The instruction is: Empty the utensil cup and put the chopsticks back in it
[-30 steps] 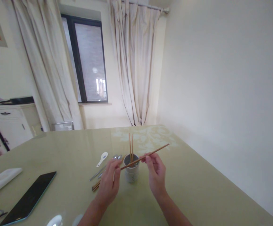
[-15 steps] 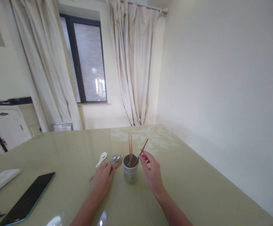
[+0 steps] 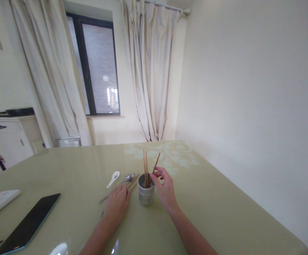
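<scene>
Table: pale green, glossy, everything sits on it. Landmark = cutlery holder, a small white perforated cup near the table's middle. Phone lies flat well to the holder's left, screen dark; folded white cloth further left. Left hand just left of the holder, palm down on loose chopsticks (fingers cover them, so can't tell if it grips). Right hand just right of the holder, thumb and fingertips pinched on a single chopstick, whose lower end is inside the holder, leaning right. Two more chopsticks stand upright in the holder. White ceramic spoon and metal spoons lie left-behind the holder.
</scene>
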A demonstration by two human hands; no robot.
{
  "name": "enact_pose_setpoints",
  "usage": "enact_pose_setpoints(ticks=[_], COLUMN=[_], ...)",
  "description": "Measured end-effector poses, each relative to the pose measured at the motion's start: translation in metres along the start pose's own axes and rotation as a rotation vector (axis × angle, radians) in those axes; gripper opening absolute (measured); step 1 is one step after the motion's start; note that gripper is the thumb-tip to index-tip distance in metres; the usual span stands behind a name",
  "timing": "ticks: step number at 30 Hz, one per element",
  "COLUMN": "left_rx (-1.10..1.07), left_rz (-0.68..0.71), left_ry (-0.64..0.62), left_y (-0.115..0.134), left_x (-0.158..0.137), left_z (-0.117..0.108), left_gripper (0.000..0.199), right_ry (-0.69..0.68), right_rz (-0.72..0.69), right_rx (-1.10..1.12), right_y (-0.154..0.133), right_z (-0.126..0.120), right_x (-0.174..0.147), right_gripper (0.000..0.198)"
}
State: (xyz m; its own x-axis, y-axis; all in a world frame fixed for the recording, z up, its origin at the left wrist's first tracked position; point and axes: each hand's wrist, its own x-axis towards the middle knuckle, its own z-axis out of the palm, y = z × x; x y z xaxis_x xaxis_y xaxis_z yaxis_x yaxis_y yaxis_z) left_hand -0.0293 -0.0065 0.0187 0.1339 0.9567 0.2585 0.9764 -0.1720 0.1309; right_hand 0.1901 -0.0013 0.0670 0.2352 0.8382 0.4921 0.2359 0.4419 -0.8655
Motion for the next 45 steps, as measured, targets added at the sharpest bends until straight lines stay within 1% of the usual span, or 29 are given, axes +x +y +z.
enact_pose_setpoints(ticks=[4, 6, 10, 11, 12, 14, 16, 17, 18, 20, 22, 24, 26, 28, 30, 32, 34, 36, 37, 39, 41, 43, 45], left_rx=[-0.037, -0.089, -0.272, -0.316, -0.360, -0.441, -0.497, -0.509, -0.504, -0.459, -0.396, -0.358, -0.347, -0.346, -0.343, -0.345, -0.334, -0.266, -0.210, -0.093, -0.010, 0.023, 0.025], left_rz=[-0.015, -0.048, -0.183, -0.200, -0.195, -0.128, -0.012, 0.059, 0.133, 0.287, 0.439, 0.550, 0.602, 0.609, 0.595, 0.507, 0.329, 0.132, 0.057, -0.026, -0.058, -0.065, -0.070], left_ry=[0.056, 0.083, 0.104, 0.146, 0.218, 0.409, 0.588, 0.658, 0.714, 0.795, 0.818, 0.800, 0.782, 0.776, 0.759, 0.743, 0.689, 0.570, 0.490, 0.335, 0.212, 0.135, 0.089], left_y=[0.002, 0.003, 0.004, 0.004, 0.004, 0.004, 0.005, 0.006, 0.008, 0.013, 0.020, 0.027, 0.033, 0.034, 0.033, 0.027, 0.020, 0.011, 0.007, -0.001, -0.006, -0.008, -0.009], left_x=[0.000, 0.001, 0.002, 0.002, 0.002, 0.002, 0.001, -0.001, -0.002, -0.006, -0.012, -0.016, -0.020, -0.021, -0.021, -0.017, -0.012, -0.006, -0.004, -0.001, -0.001, -0.002, -0.002], left_z=[-0.004, -0.007, -0.010, -0.011, -0.011, -0.013, -0.015, -0.016, -0.017, -0.019, -0.021, -0.021, -0.023, -0.024, -0.026, -0.028, -0.028, -0.025, -0.023, -0.018, -0.013, -0.010, -0.010], left_gripper=[0.036, 0.035, 0.029, 0.029, 0.027, 0.025, 0.026, 0.027, 0.027, 0.026, 0.028, 0.032, 0.034, 0.035, 0.034, 0.032, 0.029, 0.030, 0.030, 0.028, 0.026, 0.024, 0.023], right_ry=[0.086, 0.094, 0.011, -0.011, -0.025, -0.021, -0.001, -0.001, -0.014, -0.087, -0.172, -0.219, -0.212, -0.182, -0.116, 0.021, 0.196, 0.323, 0.351, 0.340, 0.276, 0.202, 0.144], right_rz=[-0.042, -0.071, -0.122, -0.144, -0.168, -0.217, -0.270, -0.300, -0.334, -0.407, -0.475, -0.511, -0.492, -0.413, -0.297, -0.194, -0.144, -0.134, -0.134, -0.135, -0.145, -0.168, -0.199], right_rx=[0.044, 0.052, 0.004, -0.019, -0.045, -0.099, -0.148, -0.168, -0.182, -0.192, -0.170, -0.120, -0.049, 0.038, 0.132, 0.200, 0.216, 0.180, 0.147, 0.064, -0.021, -0.083, -0.120], right_y=[-0.006, -0.006, 0.000, 0.002, 0.003, 0.003, -0.001, -0.004, -0.007, -0.014, -0.019, -0.022, -0.023, -0.023, -0.024, -0.024, -0.024, -0.023, -0.022, -0.020, -0.018, -0.017, -0.016], right_z=[-0.005, -0.007, -0.006, -0.005, -0.004, -0.004, -0.005, -0.005, -0.006, -0.006, -0.006, -0.005, -0.004, -0.003, -0.004, -0.009, -0.017, -0.028, -0.033, -0.040, -0.043, -0.041, -0.037], right_x=[-0.002, -0.003, -0.003, -0.004, -0.004, -0.007, -0.012, -0.015, -0.018, -0.025, -0.030, -0.034, -0.036, -0.036, -0.033, -0.026, -0.018, -0.009, -0.006, -0.001, 0.001, 0.000, -0.001], right_gripper=[0.031, 0.031, 0.032, 0.032, 0.033, 0.033, 0.032, 0.031, 0.030, 0.030, 0.028, 0.023, 0.021, 0.021, 0.024, 0.028, 0.031, 0.034, 0.035, 0.036, 0.037, 0.036, 0.034])
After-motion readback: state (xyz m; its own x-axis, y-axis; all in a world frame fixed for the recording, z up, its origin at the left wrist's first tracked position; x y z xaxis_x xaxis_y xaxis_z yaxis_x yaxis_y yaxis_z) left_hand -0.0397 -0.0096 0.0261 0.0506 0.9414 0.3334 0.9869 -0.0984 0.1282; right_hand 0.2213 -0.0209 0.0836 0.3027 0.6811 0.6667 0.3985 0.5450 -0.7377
